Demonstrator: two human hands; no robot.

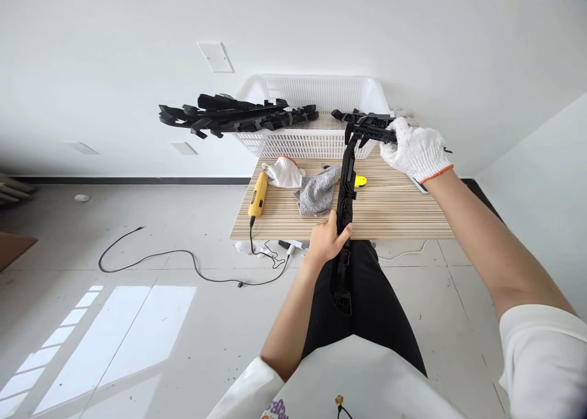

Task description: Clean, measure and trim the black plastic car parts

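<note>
White walls (114, 52), grey, seemingly tiled floor (215, 339), sunlight patches (132, 327).

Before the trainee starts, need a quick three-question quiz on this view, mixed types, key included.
1. Which hand wears a white knit glove with an orange cuff?
2. True or false: in this view, the yellow handheld tool with a black cord lies left of the crumpled grey cloth.
3. What does the left hand grip?
a) a white slotted plastic basket
b) a long, narrow black plastic strip
c) a cardboard sheet

Key: 1. The right hand. 2. True. 3. b.
</note>
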